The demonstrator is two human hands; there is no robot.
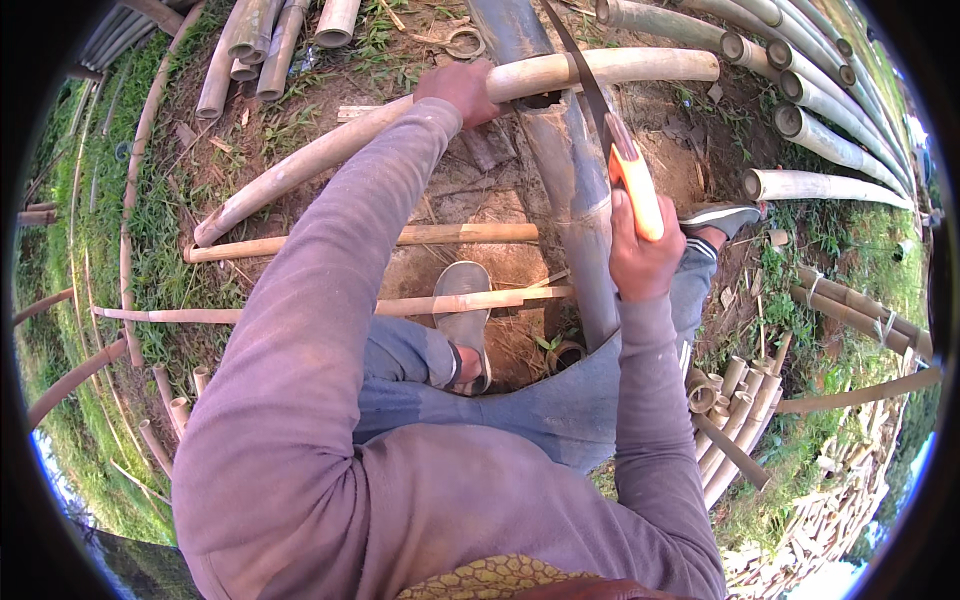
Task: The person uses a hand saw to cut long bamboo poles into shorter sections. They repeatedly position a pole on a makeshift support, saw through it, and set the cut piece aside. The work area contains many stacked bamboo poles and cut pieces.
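Okay, left hand point(462, 92) clamps the pole point(535, 76) from above; grip closed around it. Pole is pale, curved, lying across the thick grey beam point(570, 175), its right end sticking out past the beam, left end slanting down toward the lower left. Beam has a dark opening just below the pole.

Right hand point(645, 245) has the saw point(624, 145), grip wrapped round the orange handle point(640, 195). Blade point(588, 85) points up and leftward, crossing the pole right of the left hand. Can't tell if teeth are into it.

Two slats left of the beam: upper slat point(460, 234), and lower slat point(395, 305) crossing over the left shoe point(462, 278). Right shoe point(722, 218) is planted on the beam's other side. Small ring point(465, 42) on the ground, above the left hand in view.

Around: long poles point(835, 145) stacked upper right, more poles point(225, 80) upper left, short pieces point(738, 430) bunched lower right. Ground point(655, 130) is dirt with grass patches.
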